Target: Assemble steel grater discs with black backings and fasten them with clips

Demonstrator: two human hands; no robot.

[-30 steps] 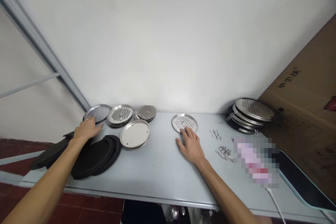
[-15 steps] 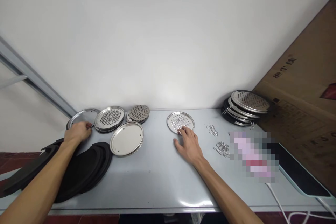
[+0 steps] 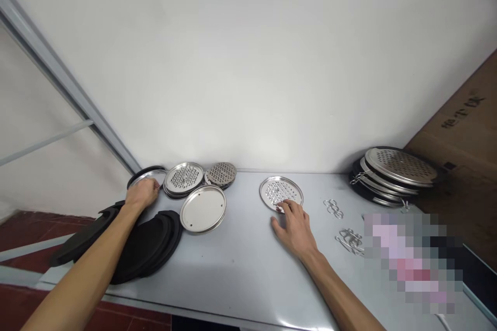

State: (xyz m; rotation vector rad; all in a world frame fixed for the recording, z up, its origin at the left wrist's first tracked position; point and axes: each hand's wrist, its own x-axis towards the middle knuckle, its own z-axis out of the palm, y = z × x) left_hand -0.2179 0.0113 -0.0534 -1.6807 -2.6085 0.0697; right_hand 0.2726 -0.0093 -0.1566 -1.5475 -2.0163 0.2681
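Observation:
At the far left, my left hand (image 3: 143, 192) is closed at the near edge of a round metal plate (image 3: 152, 175) with a shiny rim. A black rim shows behind this plate, and my fingers hide part of its edge. On the right, my right hand (image 3: 295, 228) rests with thumb and fingers apart, its fingertips on the near edge of a perforated grater disc (image 3: 280, 191) lying flat. Between the hands lie a stack of grater discs (image 3: 184, 177), some smaller perforated discs (image 3: 221, 174) and a stack of plain metal plates (image 3: 204, 209) with small holes.
Black round covers (image 3: 145, 248) lie at the table's left front. To the right are wire rings (image 3: 333, 208), wire clips (image 3: 351, 239) and a pile of assembled grater discs (image 3: 402, 168). A cardboard box (image 3: 462, 150) stands at the right edge, near a pixelated pink item (image 3: 407, 264).
The view has swung left, so everything sits further right. The plate at my left hand has shifted, baring more black rim behind it. My right hand stays on the grater disc.

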